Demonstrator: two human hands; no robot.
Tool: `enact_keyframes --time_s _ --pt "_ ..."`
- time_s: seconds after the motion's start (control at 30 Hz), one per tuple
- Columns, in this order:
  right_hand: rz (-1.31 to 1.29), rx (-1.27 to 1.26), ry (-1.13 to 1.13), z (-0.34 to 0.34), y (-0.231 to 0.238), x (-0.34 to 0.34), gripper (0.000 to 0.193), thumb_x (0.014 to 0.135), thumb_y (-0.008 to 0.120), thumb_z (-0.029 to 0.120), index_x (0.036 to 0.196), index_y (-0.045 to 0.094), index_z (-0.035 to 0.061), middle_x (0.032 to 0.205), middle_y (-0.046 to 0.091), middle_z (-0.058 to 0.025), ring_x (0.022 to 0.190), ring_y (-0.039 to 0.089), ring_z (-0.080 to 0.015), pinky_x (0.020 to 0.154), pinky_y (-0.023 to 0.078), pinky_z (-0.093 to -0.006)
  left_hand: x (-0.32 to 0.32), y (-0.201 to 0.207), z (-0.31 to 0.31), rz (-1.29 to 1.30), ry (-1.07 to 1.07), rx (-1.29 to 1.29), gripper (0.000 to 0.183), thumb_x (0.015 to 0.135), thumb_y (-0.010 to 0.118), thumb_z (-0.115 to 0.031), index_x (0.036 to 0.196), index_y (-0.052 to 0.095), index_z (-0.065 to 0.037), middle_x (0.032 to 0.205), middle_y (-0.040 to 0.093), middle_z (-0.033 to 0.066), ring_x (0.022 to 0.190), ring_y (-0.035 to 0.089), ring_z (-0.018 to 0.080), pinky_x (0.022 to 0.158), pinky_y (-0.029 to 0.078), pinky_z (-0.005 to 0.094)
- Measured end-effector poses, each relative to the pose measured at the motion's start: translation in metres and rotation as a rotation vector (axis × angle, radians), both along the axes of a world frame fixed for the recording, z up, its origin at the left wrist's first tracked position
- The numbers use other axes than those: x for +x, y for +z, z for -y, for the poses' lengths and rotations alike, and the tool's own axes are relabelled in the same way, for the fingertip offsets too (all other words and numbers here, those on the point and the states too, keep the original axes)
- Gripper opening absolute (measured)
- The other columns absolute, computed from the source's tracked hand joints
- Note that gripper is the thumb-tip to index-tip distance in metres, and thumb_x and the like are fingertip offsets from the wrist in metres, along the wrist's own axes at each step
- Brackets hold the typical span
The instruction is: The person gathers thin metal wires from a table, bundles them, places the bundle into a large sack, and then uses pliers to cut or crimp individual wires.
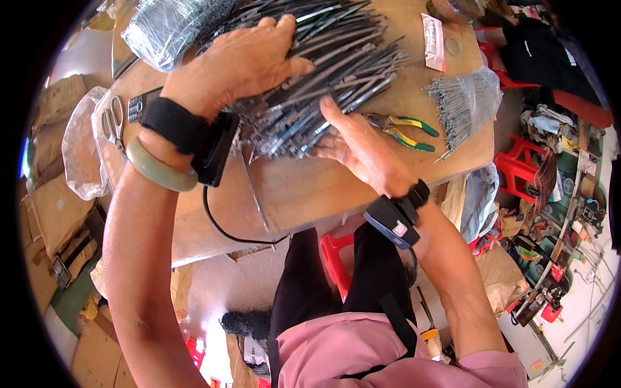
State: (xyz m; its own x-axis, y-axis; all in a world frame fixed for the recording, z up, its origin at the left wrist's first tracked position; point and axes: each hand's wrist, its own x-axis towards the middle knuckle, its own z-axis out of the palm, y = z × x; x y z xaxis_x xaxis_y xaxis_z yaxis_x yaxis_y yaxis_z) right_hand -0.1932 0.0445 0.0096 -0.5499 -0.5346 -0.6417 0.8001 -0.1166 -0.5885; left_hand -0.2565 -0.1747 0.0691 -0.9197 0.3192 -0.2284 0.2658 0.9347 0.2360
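A big heap of thin dark strips [343,58], some shiny, lies at the far middle of the table. Across its left part rests my left hand [239,64], thumb and fingers spread and its fingertips partly hidden. My right hand [356,142] is at the near right edge of the heap. Its thumb is stretched up, apart from the fingers, which lie low against the strip ends. Neither hand shows a clear grip on any strip. Beside my right hand lie pliers [414,132] with green and yellow handles.
The wooden table [310,187] holds a clear plastic-wrapped bundle [165,29], scissors [113,123], a keypad phone [139,103], a pink-white packet [433,42] and a bagged bundle of grey wires [462,107]. Red stools [521,168] stand right of it. A black cable [226,236] hangs from my left wrist device.
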Motion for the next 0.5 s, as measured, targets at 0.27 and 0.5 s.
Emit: enact_keyframes --time_s 0.27,0.5 --pt "-0.17 0.494 0.419 -0.025 0.001 -0.008 0.09 0.08 0.049 0.086 0.09 0.065 -0.0017 0.075 0.069 -0.013 0.064 0.069 -0.0189 0.057 0.052 -0.0265 0.043 0.042 -0.03 -0.129 0.157 -0.062 0.064 0.091 0.065 -0.039 0.137 0.043 -0.001 0.126 0.049 0.0281 0.115 0.051 0.0458 0.097 0.042 0.054" --pt "-0.175 0.47 0.731 -0.059 0.012 0.008 0.068 0.09 0.059 0.067 0.083 0.065 -0.0006 0.074 0.069 -0.0111 0.064 0.07 -0.0162 0.054 0.051 -0.0249 0.123 0.04 -0.023 -0.271 0.017 0.241 0.053 0.084 0.072 -0.018 0.132 0.054 -0.003 0.116 0.057 0.0188 0.1 0.06 0.0395 0.091 0.048 0.0441"
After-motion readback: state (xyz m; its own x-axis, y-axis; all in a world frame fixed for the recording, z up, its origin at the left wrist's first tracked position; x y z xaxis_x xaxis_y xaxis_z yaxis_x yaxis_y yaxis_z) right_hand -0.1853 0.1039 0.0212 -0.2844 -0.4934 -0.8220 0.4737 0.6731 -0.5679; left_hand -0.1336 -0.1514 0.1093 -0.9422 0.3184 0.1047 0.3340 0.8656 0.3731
